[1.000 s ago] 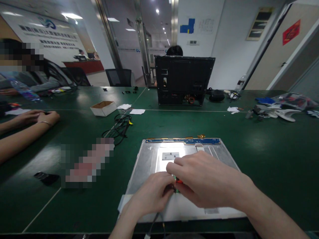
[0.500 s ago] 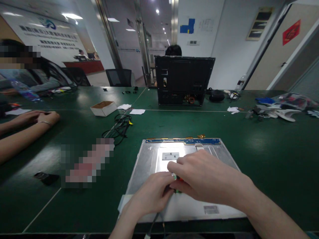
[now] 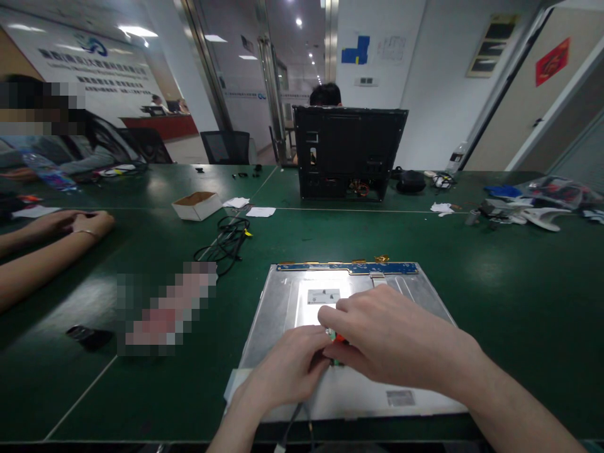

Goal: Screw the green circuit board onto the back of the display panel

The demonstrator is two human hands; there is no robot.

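Observation:
A bare display panel (image 3: 278, 302) lies face down on the green table in front of me, its silver metal back up. A narrow blue circuit board (image 3: 311, 268) runs along its far edge, with a short white ribbon cable (image 3: 377, 280) near the right end. Over the panel's middle, my left hand (image 3: 287, 358) and my right hand (image 3: 387, 333) meet with fingers closed on a small green circuit board (image 3: 336, 362). A red-orange piece (image 3: 339, 338) shows beneath my right fingers. My fingers cover most of this small part. Dark cables (image 3: 293, 416) hang below my left wrist.
Beyond the panel stands a black monitor housing (image 3: 349, 151). To the left are an open small box (image 3: 195, 206), coiled black cables (image 3: 226, 239), a dark object (image 3: 89, 336) and another person's hands (image 3: 89, 223). Plastic bags and white parts (image 3: 519, 211) lie at right.
My fingers have shifted very slightly, and more of the red-orange piece shows between them. Both hands keep their hold over the panel, which stays in place.

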